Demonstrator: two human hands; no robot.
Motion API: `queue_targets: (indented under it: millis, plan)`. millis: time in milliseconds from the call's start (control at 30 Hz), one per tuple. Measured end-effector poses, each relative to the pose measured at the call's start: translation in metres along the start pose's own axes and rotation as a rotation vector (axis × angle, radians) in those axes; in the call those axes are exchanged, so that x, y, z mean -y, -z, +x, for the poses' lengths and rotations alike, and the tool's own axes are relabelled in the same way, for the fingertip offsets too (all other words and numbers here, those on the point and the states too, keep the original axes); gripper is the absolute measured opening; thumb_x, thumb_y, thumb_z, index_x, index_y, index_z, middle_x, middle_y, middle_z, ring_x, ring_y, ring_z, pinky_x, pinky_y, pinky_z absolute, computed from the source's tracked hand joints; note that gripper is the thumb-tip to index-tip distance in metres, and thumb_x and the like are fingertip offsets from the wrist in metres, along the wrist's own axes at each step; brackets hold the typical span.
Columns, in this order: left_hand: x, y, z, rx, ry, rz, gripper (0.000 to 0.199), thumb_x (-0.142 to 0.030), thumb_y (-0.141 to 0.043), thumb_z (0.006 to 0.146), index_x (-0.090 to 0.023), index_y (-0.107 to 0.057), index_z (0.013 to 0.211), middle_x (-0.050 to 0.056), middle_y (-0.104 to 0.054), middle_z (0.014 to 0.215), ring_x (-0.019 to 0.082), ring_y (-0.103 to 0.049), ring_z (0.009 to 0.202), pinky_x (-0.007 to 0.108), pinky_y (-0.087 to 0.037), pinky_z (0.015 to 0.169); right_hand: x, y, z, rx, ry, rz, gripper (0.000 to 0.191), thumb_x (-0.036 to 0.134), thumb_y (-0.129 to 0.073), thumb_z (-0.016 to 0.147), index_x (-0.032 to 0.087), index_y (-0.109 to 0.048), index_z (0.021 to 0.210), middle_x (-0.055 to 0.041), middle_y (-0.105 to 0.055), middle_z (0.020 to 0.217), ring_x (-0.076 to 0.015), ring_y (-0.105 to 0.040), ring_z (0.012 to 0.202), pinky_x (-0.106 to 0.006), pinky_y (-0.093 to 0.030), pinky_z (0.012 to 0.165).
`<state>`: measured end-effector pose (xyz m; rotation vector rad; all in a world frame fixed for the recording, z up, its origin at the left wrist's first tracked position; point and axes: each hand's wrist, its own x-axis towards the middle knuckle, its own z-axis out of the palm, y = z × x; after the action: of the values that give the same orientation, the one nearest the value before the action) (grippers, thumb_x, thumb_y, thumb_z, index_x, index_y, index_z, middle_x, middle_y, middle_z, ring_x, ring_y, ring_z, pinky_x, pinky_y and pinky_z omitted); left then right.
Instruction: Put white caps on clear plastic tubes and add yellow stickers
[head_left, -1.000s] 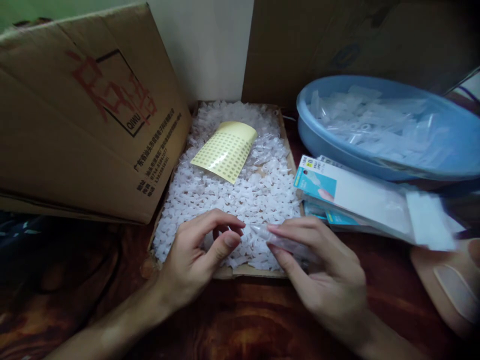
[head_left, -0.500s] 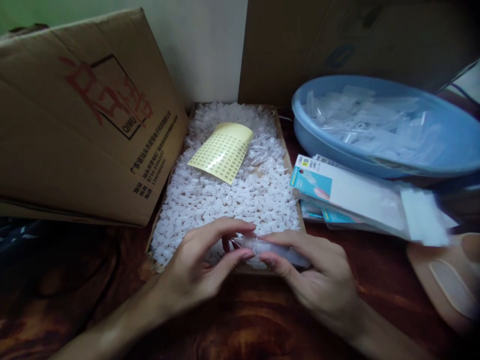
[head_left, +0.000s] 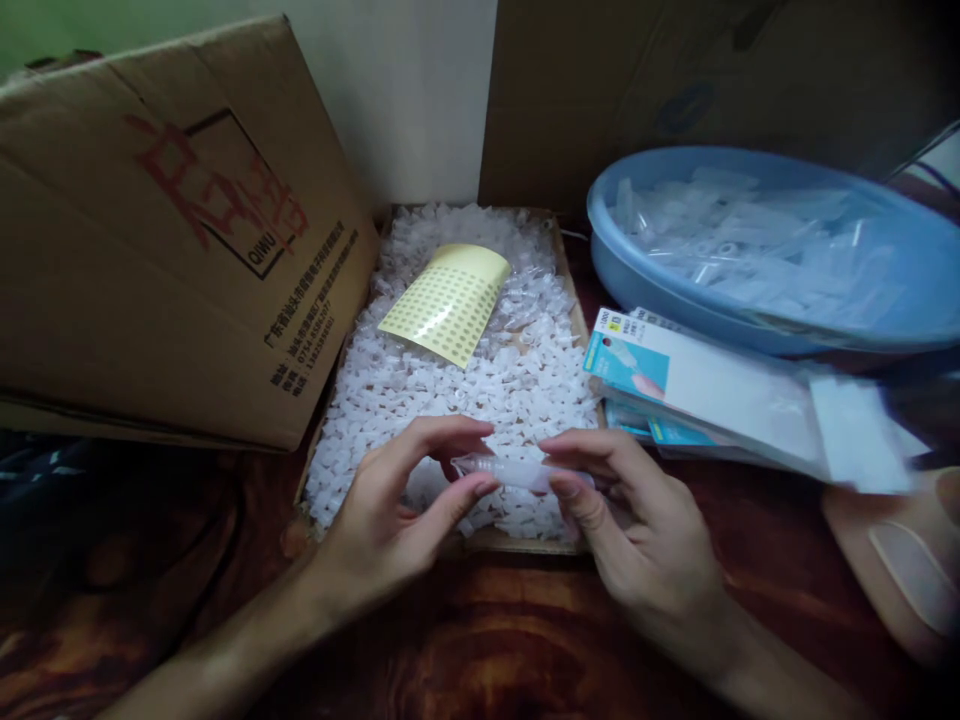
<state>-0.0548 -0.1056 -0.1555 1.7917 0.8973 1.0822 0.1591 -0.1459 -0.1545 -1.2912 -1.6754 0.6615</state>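
A translucent white squeeze tube [head_left: 521, 474] with a ribbed neck and a pointed clear tip lies level above the near end of a shallow tray [head_left: 480, 543]. My right hand [head_left: 637, 510] grips the tube's wide end between thumb and fingers. Around the pointed end, my left hand [head_left: 420, 490] has its thumb and index finger apart; whether its other fingers touch the tip is hidden. Small white plastic pieces [head_left: 420, 395] fill the tray beneath both hands. On top of them rests a curved yellow sheet of small round stickers [head_left: 450, 300].
At left a cardboard box [head_left: 187, 250] leans beside the tray. A blue basin [head_left: 645, 280] of clear and white plastic parts stands at back right. In front of it lies a stack of packaging cards [head_left: 720, 400]. A person's knee or foot shows [head_left: 862, 540] at far right.
My left thumb and index finger have spread away from the tube's neck, leaving the ribbed part and tip in view. My right hand keeps its hold on the tube.
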Motion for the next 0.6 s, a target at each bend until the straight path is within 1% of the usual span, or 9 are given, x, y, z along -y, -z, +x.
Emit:
queue_targets:
  millis: [67,133,167,233,300,367,433,500,600]
  plan:
    - [0.0001,0.0014,-0.0002,0.005,0.022,0.001,0.037,-0.016,-0.072,0.093,-0.030,-0.063,0.126,-0.001,-0.069,0.113,0.010,-0.067,0.101,0.018,-0.054,0.092,0.0004,0.0004,-0.0006,0.020,-0.036,0.032,0.013,0.020,-0.057,0.103,0.023,-0.063,0.113,-0.0007,-0.070,0.091,-0.0108,-0.070,0.077,-0.017,-0.052,0.056]
    - [-0.0004,0.0029,-0.0005,0.008,0.052,0.003,0.036,-0.018,-0.072,0.094,-0.030,-0.063,0.126,-0.001,-0.070,0.113,0.010,-0.067,0.101,0.018,-0.054,0.091,0.0003,0.0008,-0.0012,0.006,0.001,0.036,0.012,0.019,-0.060,0.101,0.023,-0.064,0.112,-0.0009,-0.070,0.092,-0.0112,-0.071,0.078,-0.016,-0.052,0.055]
    - [-0.0009,0.0036,-0.0006,0.012,0.068,0.002,0.034,-0.020,-0.070,0.095,-0.030,-0.063,0.127,-0.001,-0.069,0.115,0.011,-0.067,0.101,0.017,-0.054,0.090,-0.0001,0.0009,-0.0015,-0.011,0.038,0.031,0.014,0.018,-0.063,0.099,0.023,-0.065,0.113,-0.0016,-0.071,0.095,-0.0124,-0.072,0.082,-0.017,-0.055,0.059]
    - [-0.0023,0.0050,-0.0005,0.044,0.097,-0.008,0.028,-0.023,-0.067,0.098,-0.030,-0.064,0.125,-0.001,-0.070,0.113,0.010,-0.068,0.095,0.017,-0.055,0.083,-0.0015,0.0007,-0.0016,-0.050,0.118,0.024,0.022,0.014,-0.069,0.095,0.023,-0.065,0.115,-0.0032,-0.071,0.100,-0.0160,-0.072,0.091,-0.024,-0.060,0.075]
    - [-0.0038,0.0060,0.0000,0.112,0.108,-0.028,0.020,-0.028,-0.062,0.101,-0.027,-0.066,0.120,-0.001,-0.071,0.103,0.010,-0.069,0.085,0.017,-0.054,0.074,-0.0032,0.0002,-0.0014,-0.079,0.173,0.031,0.029,0.009,-0.072,0.091,0.023,-0.065,0.115,-0.0043,-0.071,0.102,-0.0190,-0.071,0.096,-0.031,-0.060,0.086]
    - [-0.0053,0.0064,0.0010,0.180,0.095,-0.042,0.019,-0.032,-0.056,0.103,-0.024,-0.066,0.117,0.000,-0.071,0.092,0.011,-0.068,0.075,0.019,-0.053,0.067,-0.0041,-0.0003,-0.0008,-0.089,0.200,0.050,0.033,0.004,-0.072,0.088,0.023,-0.065,0.114,-0.0041,-0.072,0.102,-0.0198,-0.071,0.097,-0.033,-0.059,0.087]
    - [-0.0063,0.0061,0.0023,0.193,0.076,-0.019,0.021,-0.033,-0.053,0.104,-0.021,-0.067,0.115,0.001,-0.072,0.086,0.011,-0.068,0.069,0.020,-0.052,0.062,-0.0035,-0.0003,-0.0001,-0.088,0.229,0.062,0.035,0.001,-0.072,0.086,0.023,-0.065,0.112,-0.0034,-0.073,0.102,-0.0192,-0.071,0.097,-0.032,-0.059,0.087]
    - [-0.0064,0.0051,0.0032,0.161,0.043,0.038,0.018,-0.028,-0.055,0.103,-0.019,-0.069,0.112,0.003,-0.074,0.087,0.012,-0.069,0.070,0.021,-0.053,0.064,-0.0017,0.0003,0.0001,-0.079,0.245,0.042,0.033,0.001,-0.072,0.087,0.023,-0.065,0.111,-0.0029,-0.073,0.100,-0.0179,-0.072,0.094,-0.029,-0.059,0.083]
    - [-0.0045,0.0033,0.0026,0.120,-0.030,0.116,0.018,-0.021,-0.059,0.101,-0.020,-0.068,0.116,0.005,-0.077,0.100,0.015,-0.073,0.085,0.023,-0.058,0.076,0.0017,0.0022,-0.0004,-0.066,0.209,-0.053,0.026,0.006,-0.073,0.089,0.022,-0.066,0.108,-0.0012,-0.073,0.094,-0.0146,-0.071,0.083,-0.024,-0.057,0.075]
